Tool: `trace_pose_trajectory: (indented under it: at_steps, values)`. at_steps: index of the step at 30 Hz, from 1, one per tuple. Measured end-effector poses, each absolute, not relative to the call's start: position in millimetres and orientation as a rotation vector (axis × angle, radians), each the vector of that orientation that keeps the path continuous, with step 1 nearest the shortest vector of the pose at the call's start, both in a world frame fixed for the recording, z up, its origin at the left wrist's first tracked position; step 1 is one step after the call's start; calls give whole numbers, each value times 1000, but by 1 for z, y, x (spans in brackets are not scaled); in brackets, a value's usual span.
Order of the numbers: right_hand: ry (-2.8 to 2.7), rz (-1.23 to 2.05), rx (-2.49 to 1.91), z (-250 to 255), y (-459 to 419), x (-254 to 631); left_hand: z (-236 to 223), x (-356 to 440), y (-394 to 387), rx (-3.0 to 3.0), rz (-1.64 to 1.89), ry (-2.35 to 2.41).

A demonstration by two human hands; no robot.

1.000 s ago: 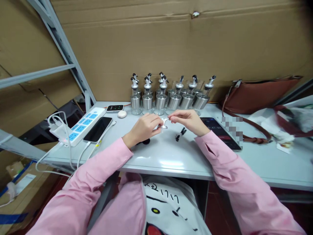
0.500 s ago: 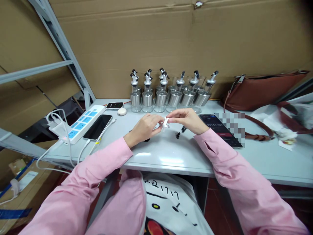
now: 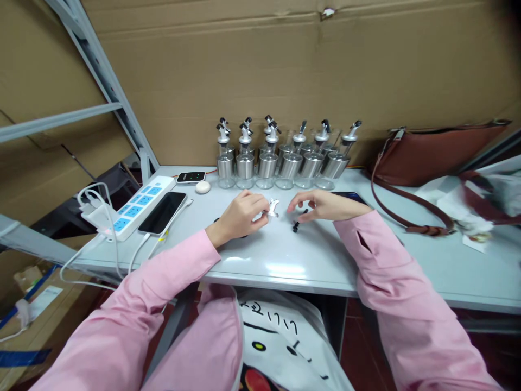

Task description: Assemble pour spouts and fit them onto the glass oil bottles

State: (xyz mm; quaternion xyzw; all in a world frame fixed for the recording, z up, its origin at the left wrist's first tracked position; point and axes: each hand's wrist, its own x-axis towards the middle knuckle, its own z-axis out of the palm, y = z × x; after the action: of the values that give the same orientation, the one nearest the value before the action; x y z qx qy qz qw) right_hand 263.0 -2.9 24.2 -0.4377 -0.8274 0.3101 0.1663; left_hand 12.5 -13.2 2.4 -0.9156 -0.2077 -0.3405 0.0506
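Between the thumb and fingers of my left hand is a small silver-white pour spout, held just above the table. My right hand is apart from it, with fingers spread and curved down over small black plastic parts lying on the table. Whether the fingertips touch these parts I cannot tell. Some dark round pieces lie mostly hidden beneath my left hand. Behind both hands stand several glass-and-steel oil bottles in rows, many topped with similar silver spouts with black tips.
On the left are a white power strip with cables, a black phone, a small white round case and a small display device. Another phone lies partly under my right wrist. A brown bag sits at right.
My right hand first came to the spout in my left hand, then let go and moved right and down to the black parts. My left hand has kept hold of the spout.
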Motion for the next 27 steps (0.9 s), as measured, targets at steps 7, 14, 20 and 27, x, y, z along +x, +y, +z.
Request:
trace_pose_trajectory:
  at_steps: [7,14,20,27]
  values:
    - [-2526,810,-1277,8,6,274,1,13,-12,-2721,-1109,-590]
    - [-2501,866,-1308,9,5,271,2,14,-12,-2700,-1112,-581]
    - [-2251,866,-1315,19,-2,264,1,13,-12,-2711,-1094,-548]
    - [-1772,1149,-968,29,-22,230,1,14,-13,-2676,-1195,-473]
